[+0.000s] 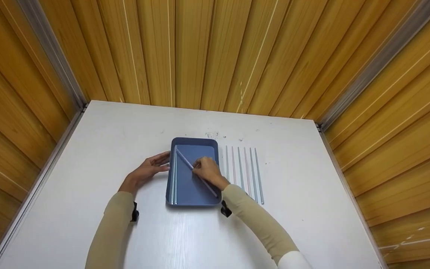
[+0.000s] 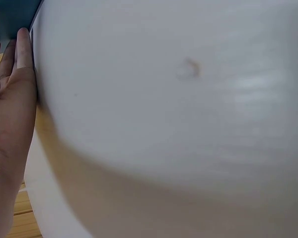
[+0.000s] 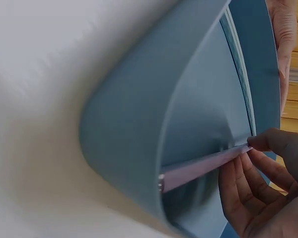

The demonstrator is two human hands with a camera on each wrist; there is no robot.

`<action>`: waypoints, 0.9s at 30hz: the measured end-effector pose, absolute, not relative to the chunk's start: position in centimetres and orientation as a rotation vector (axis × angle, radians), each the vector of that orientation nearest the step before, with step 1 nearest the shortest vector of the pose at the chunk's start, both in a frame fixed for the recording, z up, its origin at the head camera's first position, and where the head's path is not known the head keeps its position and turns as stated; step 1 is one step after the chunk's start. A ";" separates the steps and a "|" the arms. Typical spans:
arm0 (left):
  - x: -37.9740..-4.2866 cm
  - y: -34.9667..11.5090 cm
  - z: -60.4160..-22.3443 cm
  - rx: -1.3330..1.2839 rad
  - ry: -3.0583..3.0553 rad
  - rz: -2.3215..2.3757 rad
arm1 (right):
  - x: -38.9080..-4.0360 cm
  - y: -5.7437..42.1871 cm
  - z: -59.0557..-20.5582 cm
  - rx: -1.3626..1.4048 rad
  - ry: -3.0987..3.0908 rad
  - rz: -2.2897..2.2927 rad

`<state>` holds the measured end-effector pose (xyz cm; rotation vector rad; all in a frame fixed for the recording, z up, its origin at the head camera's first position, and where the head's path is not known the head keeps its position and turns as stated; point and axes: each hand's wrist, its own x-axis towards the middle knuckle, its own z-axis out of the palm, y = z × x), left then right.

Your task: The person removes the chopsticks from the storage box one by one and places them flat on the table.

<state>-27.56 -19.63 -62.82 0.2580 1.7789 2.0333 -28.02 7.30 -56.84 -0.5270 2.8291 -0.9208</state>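
Note:
My right hand pinches a thin lilac straw-like stick between thumb and fingers. The stick lies slantwise across the blue tray, from the upper left to the lower right. In the right wrist view, one end of the lilac stick comes close to the tray wall. Along the tray's left side lie pale blue sticks, side by side. My left hand rests against the outside of the tray's left wall with fingers extended; the left wrist view shows its fingers at the tray.
Right of the tray, several thin sticks, pale blue and pinkish, lie in a spaced row on the white table. My right forearm covers their lower ends in part. Wood-patterned panels stand behind and at both sides.

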 end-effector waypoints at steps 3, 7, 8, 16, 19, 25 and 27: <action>-27.5 -19.6 -62.8 0.250 1.787 2.028 | -27.9 7.7 -56.6 -0.526 2.766 -0.990; -27.5 -19.5 -62.7 0.246 1.795 2.024 | -27.7 8.2 -56.3 -0.541 2.708 -1.070; -27.5 -19.4 -62.7 0.243 1.793 2.026 | -27.7 8.4 -56.3 -0.561 2.707 -1.084; -27.7 -19.5 -63.0 0.248 1.800 2.020 | -27.4 10.1 -56.4 -0.719 2.766 -1.115; -27.8 -19.5 -63.2 0.250 1.809 2.011 | -27.4 10.7 -56.3 -0.727 2.761 -1.138; -27.8 -19.7 -63.4 0.277 1.791 2.022 | -27.5 11.6 -55.9 -0.730 2.751 -1.226; -27.8 -19.7 -63.4 0.281 1.787 2.024 | -27.5 11.9 -55.8 -0.737 2.750 -1.258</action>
